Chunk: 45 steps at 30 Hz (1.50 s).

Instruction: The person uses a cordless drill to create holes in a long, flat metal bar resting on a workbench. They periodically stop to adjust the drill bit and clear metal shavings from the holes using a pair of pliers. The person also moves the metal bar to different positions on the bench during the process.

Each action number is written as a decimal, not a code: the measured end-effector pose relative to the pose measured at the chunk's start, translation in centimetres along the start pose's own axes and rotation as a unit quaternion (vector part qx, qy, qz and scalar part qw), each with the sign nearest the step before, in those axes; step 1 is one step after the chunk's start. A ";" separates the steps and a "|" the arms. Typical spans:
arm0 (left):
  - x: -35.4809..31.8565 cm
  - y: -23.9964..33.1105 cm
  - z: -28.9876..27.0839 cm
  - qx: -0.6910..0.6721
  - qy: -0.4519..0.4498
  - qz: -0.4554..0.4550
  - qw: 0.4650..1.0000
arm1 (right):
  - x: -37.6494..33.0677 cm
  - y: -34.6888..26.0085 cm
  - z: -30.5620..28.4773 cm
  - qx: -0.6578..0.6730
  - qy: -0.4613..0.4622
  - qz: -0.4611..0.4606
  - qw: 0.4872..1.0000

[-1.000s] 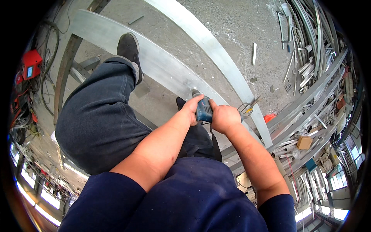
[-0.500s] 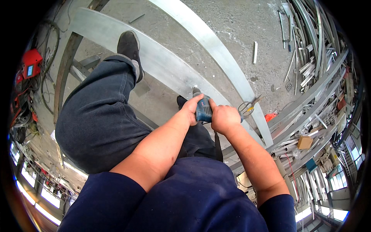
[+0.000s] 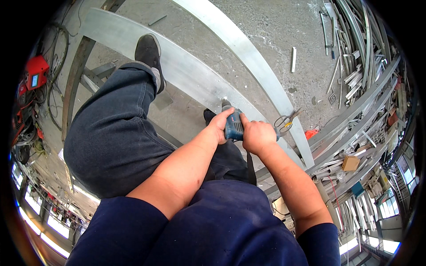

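Note:
Both of my hands are closed on a blue power drill. My left hand grips the side of its body, and my right hand wraps round its rear part. The drill's nose points down at a broad silvery metal beam, where pale shavings lie around the tip. Whether the bit is inside the metal is hidden. My left shoe rests on the same beam. Just right of my right hand, a pair of scissors lies across the end of a second metal beam.
That second metal beam curves past on the far side. Dark steel supports run beneath at left. A red machine with a small screen and cables stands far left. Metal profiles and offcuts are heaped at right, near a cardboard box.

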<state>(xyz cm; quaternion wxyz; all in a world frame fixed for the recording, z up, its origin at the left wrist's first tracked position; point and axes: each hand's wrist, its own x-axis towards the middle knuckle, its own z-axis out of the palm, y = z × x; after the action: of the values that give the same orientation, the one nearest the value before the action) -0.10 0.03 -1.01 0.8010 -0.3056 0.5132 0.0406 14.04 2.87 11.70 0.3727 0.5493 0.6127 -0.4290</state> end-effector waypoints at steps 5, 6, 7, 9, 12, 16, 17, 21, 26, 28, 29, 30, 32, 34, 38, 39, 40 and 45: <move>0.2 -0.1 -0.3 -0.004 -0.003 0.005 1.000 | 0.0 -0.1 0.0 -0.001 0.000 -0.001 1.000; 0.3 -0.1 -0.3 -0.002 -0.003 0.008 1.000 | -0.1 -0.1 0.0 -0.001 0.001 -0.002 1.000; 0.3 -0.2 -0.3 0.000 -0.002 0.010 1.000 | -0.1 -0.1 0.0 -0.001 0.001 -0.003 1.000; 0.1 -0.2 -0.2 0.003 0.001 0.010 1.000 | -0.1 0.0 0.1 -0.001 0.002 -0.005 1.000; 0.0 -0.2 -0.1 0.003 0.005 0.007 1.000 | -0.1 0.0 0.1 -0.002 0.005 -0.008 1.000; -0.2 -0.2 0.0 -0.004 0.000 0.007 1.000 | 0.0 0.1 0.4 -0.006 0.006 -0.008 1.000; -0.3 -0.3 0.0 -0.007 -0.001 0.007 1.000 | 0.1 0.1 0.4 -0.008 0.007 -0.007 1.000; -0.7 -0.3 0.3 -0.003 -0.002 0.010 1.000 | -0.1 -0.1 -0.1 -0.005 -0.002 -0.004 1.000; -0.7 -0.3 0.3 -0.001 -0.010 0.013 1.000 | -0.1 0.0 -0.1 -0.009 0.001 -0.008 1.000; -0.7 -0.3 0.2 0.001 -0.010 0.012 1.000 | 0.0 0.0 0.0 -0.010 0.000 -0.008 1.000; -0.8 -0.3 0.2 0.001 -0.010 0.011 1.000 | 0.0 0.0 0.0 -0.011 -0.001 -0.008 1.000; -0.8 -0.3 0.2 0.002 -0.010 0.011 1.000 | 0.0 0.0 0.0 -0.011 -0.001 -0.009 1.000; -0.8 -0.4 0.3 0.002 -0.009 0.010 1.000 | 0.0 0.0 0.0 -0.011 -0.002 -0.010 1.000; -0.8 -0.4 0.3 0.000 -0.010 0.013 1.000 | -0.1 0.0 -0.2 -0.011 -0.005 -0.010 1.000; -0.8 -0.5 0.2 0.002 -0.012 0.018 1.000 | -0.1 0.0 0.0 -0.012 -0.005 -0.012 1.000; -0.8 -0.5 0.2 0.000 -0.014 0.018 1.000 | 0.0 0.0 0.2 -0.014 -0.003 -0.012 1.000; -0.7 -0.5 0.1 -0.001 -0.015 0.018 1.000 | 0.0 0.0 0.3 -0.016 -0.001 -0.011 1.000; -0.4 -0.6 -0.2 -0.010 -0.021 0.017 1.000 | 0.0 -0.1 0.4 -0.019 -0.001 -0.011 1.000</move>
<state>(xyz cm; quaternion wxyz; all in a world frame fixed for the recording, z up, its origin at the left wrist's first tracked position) -0.26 -0.49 -0.42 0.8078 -0.3037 0.5010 0.0653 13.92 2.50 11.59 0.3790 0.5350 0.6265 -0.4214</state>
